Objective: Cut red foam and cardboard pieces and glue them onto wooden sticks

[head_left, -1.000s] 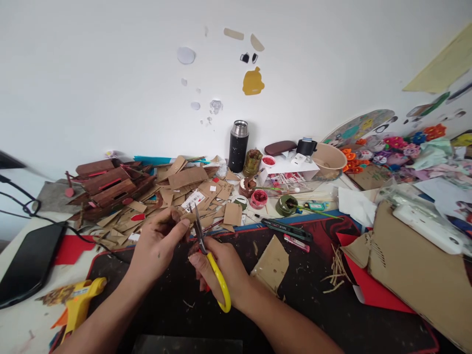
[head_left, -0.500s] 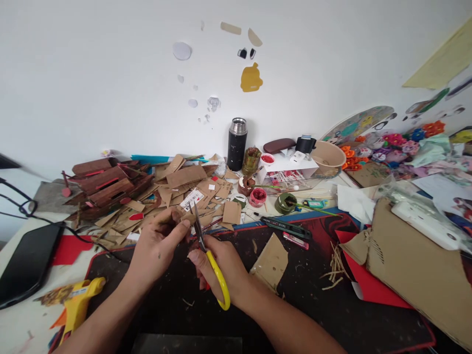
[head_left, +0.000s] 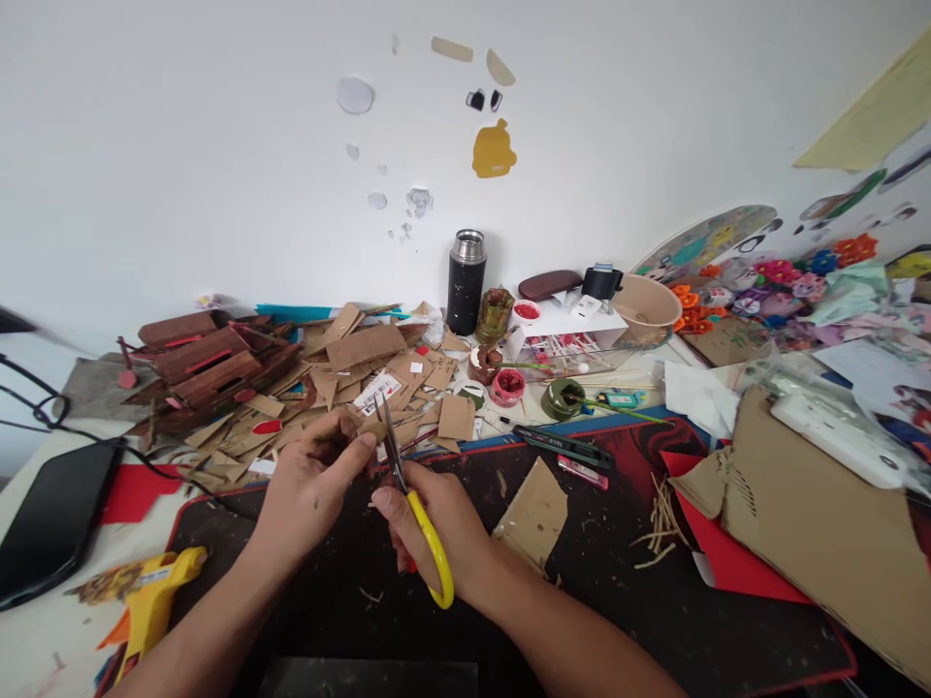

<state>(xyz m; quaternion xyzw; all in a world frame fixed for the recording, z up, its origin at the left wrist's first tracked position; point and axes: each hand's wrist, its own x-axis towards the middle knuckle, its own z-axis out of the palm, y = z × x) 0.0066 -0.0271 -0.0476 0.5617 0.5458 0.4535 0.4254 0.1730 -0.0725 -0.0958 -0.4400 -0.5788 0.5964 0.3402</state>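
Observation:
Yellow-handled scissors point(head_left: 429, 548) are gripped in my right hand point(head_left: 455, 528), their blades pointing up and slightly apart. Between the thumb and fingers of my left hand point(head_left: 309, 485) is a small brown cardboard piece point(head_left: 374, 429), most of it hidden by the fingers. The blades stand right beside this piece at its right edge; I cannot tell whether they are cutting into it. Both hands are raised over a dark desk mat point(head_left: 611, 572). Behind them spreads a heap of cardboard scraps point(head_left: 370, 349).
A yellow glue gun point(head_left: 149, 601) lies at left near a black phone-like slab point(head_left: 58, 523). Paint pots point(head_left: 507, 386), a black flask point(head_left: 466, 286) and a utility knife point(head_left: 563, 446) are behind the hands. A large cardboard sheet point(head_left: 807, 523) leans in at right.
The whole view has shifted very slightly. Both hands, the scissors and the cardboard piece keep nearly the same pose, with the blades perhaps a touch differently spread.

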